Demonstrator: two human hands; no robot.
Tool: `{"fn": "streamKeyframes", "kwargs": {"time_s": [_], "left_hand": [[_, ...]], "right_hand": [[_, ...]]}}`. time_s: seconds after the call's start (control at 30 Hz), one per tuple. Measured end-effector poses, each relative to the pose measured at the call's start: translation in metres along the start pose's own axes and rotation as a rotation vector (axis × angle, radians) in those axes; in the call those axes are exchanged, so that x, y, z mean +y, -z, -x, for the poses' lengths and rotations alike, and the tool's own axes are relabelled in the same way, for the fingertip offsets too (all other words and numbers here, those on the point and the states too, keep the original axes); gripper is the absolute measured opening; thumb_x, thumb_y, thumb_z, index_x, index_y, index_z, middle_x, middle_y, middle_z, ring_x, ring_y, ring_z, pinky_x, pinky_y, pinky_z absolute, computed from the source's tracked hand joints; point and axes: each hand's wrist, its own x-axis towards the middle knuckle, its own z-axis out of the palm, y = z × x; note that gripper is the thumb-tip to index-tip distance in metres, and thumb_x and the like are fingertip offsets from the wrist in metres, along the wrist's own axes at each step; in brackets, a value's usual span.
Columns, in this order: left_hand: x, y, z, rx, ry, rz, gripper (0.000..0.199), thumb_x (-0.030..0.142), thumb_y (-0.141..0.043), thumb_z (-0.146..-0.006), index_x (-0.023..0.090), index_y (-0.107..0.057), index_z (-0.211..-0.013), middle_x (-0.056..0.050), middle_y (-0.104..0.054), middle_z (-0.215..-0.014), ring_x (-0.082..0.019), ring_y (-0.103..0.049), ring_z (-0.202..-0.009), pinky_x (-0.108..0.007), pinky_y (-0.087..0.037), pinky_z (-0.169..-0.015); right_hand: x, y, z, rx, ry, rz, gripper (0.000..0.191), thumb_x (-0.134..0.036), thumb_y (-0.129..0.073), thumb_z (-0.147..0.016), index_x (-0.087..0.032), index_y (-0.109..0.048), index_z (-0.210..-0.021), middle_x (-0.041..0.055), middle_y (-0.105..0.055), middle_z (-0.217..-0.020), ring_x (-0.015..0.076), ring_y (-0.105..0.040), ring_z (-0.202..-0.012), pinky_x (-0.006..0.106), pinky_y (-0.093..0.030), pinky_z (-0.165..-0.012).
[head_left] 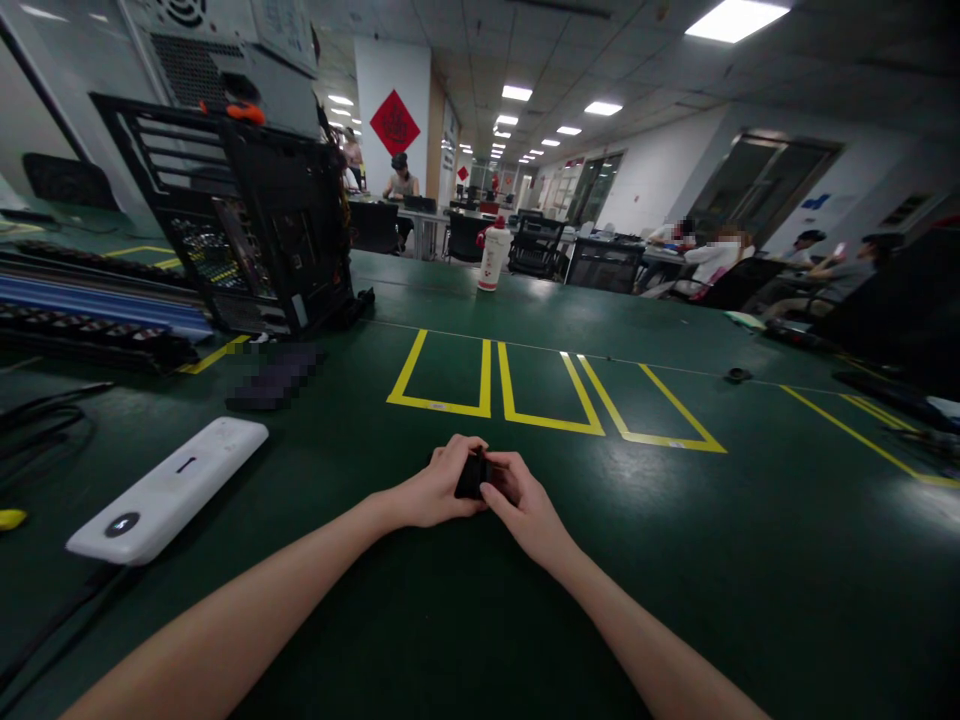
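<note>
A small black object [471, 478] is between my two hands, low over the green table [480, 620] near the middle of the view. My left hand [442, 487] is wrapped round its left side. On the right side, my right hand [520, 500] has its thumb and fingers closed on the same object. The hands cover part of it, and what it is cannot be made out. Yellow tape outlines [555, 425] lie on the table just beyond the hands.
At left are a white device [169, 490] with a black cable, a dark pixelated item [276, 377] and an open black computer case [281, 220]. A white cup [493, 258] stands farther back. Several people sit in the background.
</note>
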Motion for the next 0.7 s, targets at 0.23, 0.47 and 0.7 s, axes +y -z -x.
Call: {"fn": "streamKeyframes", "kwargs": {"time_s": [0.23,0.47,0.7], "left_hand": [[-0.006,-0.004,-0.003,0.052,-0.008,-0.028,0.058,0.026,-0.062,-0.07,0.026,-0.03,-0.118,-0.006,-0.038,-0.116,-0.024,-0.043,-0.105,-0.043,-0.038,-0.089],[0.004,0.002,0.001,0.008,-0.028,-0.014,0.055,0.027,-0.059,-0.073,0.026,-0.029,-0.119,-0.006,-0.038,-0.117,-0.023,-0.043,-0.106,-0.043,-0.036,-0.092],[-0.001,-0.001,-0.001,0.018,-0.008,-0.017,0.055,0.027,-0.06,-0.072,0.027,-0.029,-0.118,-0.006,-0.037,-0.117,-0.025,-0.042,-0.106,-0.044,-0.038,-0.089]], "right_hand": [[0.008,-0.001,-0.004,0.04,0.051,-0.034,0.014,-0.025,-0.045,-0.082,-0.022,-0.049,-0.095,0.0018,-0.052,-0.095,0.015,-0.055,-0.092,0.033,-0.047,-0.085],[0.01,-0.001,-0.004,0.046,0.003,0.026,0.028,-0.025,-0.044,-0.083,-0.024,-0.043,-0.111,0.0036,-0.051,-0.108,0.0173,-0.051,-0.104,0.037,-0.042,-0.092],[0.006,0.0,-0.002,0.025,0.01,-0.041,0.019,-0.025,-0.05,-0.08,-0.022,-0.048,-0.098,0.0022,-0.051,-0.101,0.0156,-0.055,-0.096,0.033,-0.046,-0.086]]}}
